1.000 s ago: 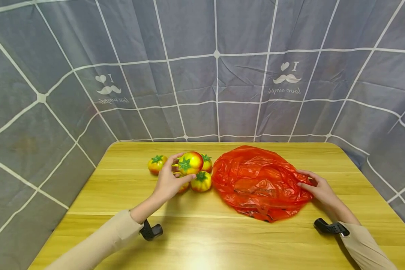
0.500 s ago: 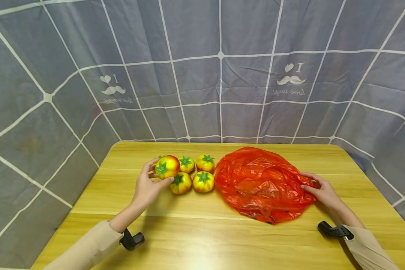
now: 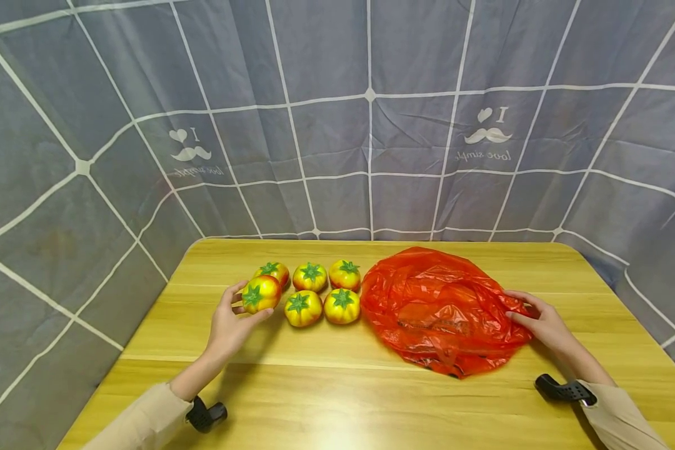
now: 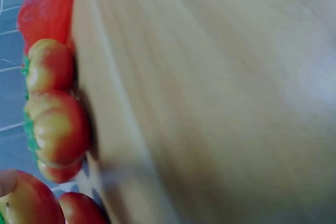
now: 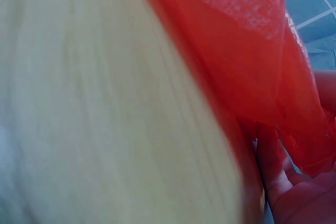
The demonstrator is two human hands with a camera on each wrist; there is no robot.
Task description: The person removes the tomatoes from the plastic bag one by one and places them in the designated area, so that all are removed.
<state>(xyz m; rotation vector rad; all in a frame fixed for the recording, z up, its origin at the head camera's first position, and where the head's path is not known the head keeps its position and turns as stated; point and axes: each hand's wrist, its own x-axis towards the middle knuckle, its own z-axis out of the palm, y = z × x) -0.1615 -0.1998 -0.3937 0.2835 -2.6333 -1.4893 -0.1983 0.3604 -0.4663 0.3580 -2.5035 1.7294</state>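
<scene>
My left hand point(image 3: 230, 325) grips a yellow and red tomato point(image 3: 261, 294) with a green star-shaped top, held just above the table at the left. Several more like it stand to its right and behind it, among them a front tomato point(image 3: 303, 309) and a back tomato point(image 3: 344, 275). In the left wrist view, the held tomato point(image 4: 32, 203) shows at the lower left corner under a fingertip. A crumpled red plastic bag point(image 3: 444, 306) lies right of the tomatoes. My right hand point(image 3: 545, 325) holds its right edge; the right wrist view shows the thumb partly behind the bag point(image 5: 236, 40).
The wooden table point(image 3: 326, 400) has a rounded far edge. Behind it hangs a grey curtain point(image 3: 326, 144) with white lines, which also runs along the left and right sides. A black strap device sits on each wrist.
My left hand has moved left and toward me with the tomato, from over the group to its left end, uncovering the others. The right hand stays at the bag's edge.
</scene>
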